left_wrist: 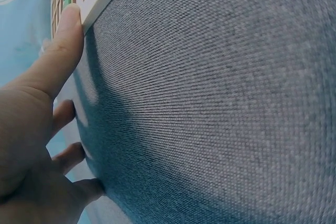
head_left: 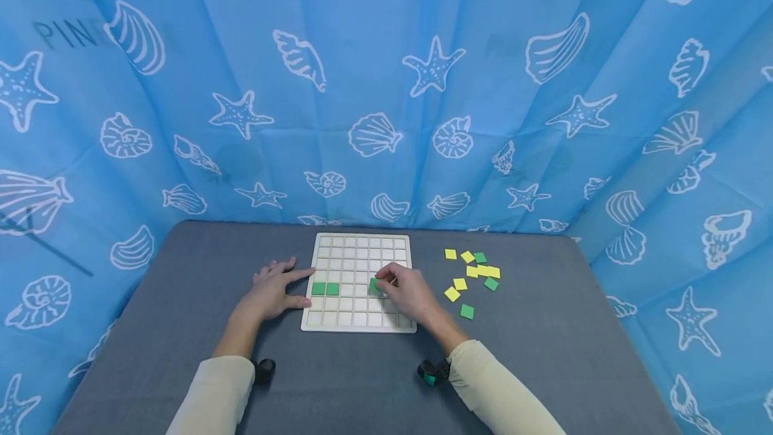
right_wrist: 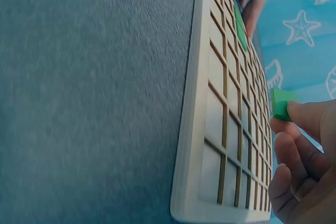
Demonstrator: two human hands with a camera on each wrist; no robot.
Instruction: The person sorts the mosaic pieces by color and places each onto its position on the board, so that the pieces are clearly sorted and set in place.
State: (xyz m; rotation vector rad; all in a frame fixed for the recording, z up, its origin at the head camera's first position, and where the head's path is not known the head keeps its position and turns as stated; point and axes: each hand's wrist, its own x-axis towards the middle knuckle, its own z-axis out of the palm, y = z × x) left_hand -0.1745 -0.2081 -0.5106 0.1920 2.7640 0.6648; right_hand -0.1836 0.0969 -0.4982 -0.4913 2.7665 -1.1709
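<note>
A white board (head_left: 356,329) with a grid of square cells lies on the grey table. My right hand (head_left: 410,294) pinches a green square tile (right_wrist: 281,103) between thumb and fingertips, held just above the board's right half. Two green tiles (head_left: 325,288) sit side by side in cells at the left end of one row. At the board's left edge is my left hand (head_left: 268,294), fingers spread. Its thumb (left_wrist: 68,19) rests on the rim, and the index finger also reaches the edge. The other left fingers touch the tabletop.
Right of the board, several loose yellow tiles (head_left: 460,284) and a few green tiles (head_left: 467,311) lie scattered on the grey table (head_left: 338,381). A blue curtain (head_left: 386,86) with white shells and starfish hangs behind and along the sides.
</note>
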